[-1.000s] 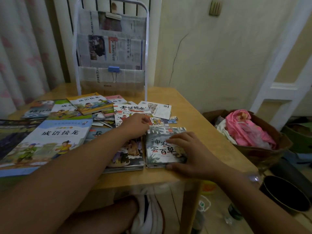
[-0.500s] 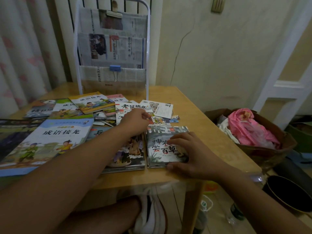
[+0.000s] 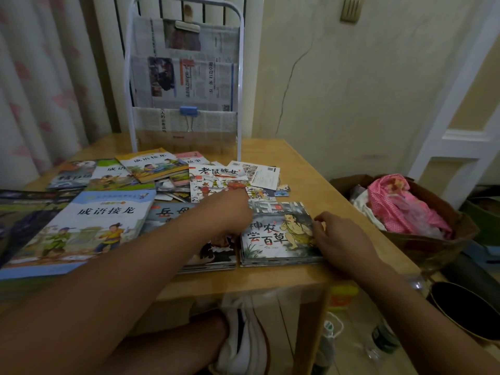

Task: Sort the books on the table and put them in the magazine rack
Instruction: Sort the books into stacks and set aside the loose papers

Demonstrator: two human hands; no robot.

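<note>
- Broadly, we see the worktop (image 3: 311, 163) strewn with picture books, and the magazine rack (image 3: 184, 77) standing upright at its far edge, its pockets already lined with newspaper.
- Nearest on our left lies the large blue-topped book (image 3: 81, 226), flat, cover up, its long axis running away from us and tilted slightly right.
- At the near right edge sits the small stack (image 3: 276, 234), cover up, title readable from our seat; it looks close to square, edges roughly parallel to the worktop's front.
- Our right hand (image 3: 341, 239) rests on the stack's right edge, fingers curled against the cover, its grip lightly closed on that edge, not lifting it.
- Our left hand (image 3: 230, 209) reaches over the middle books toward the white mouse-title book (image 3: 216, 180); fingers are hidden, so we cannot tell whether its grip is closed.
- To do this step well, we judge we should square each stack by size, keep spines aligned, then carry it upright into a pocket.
</note>
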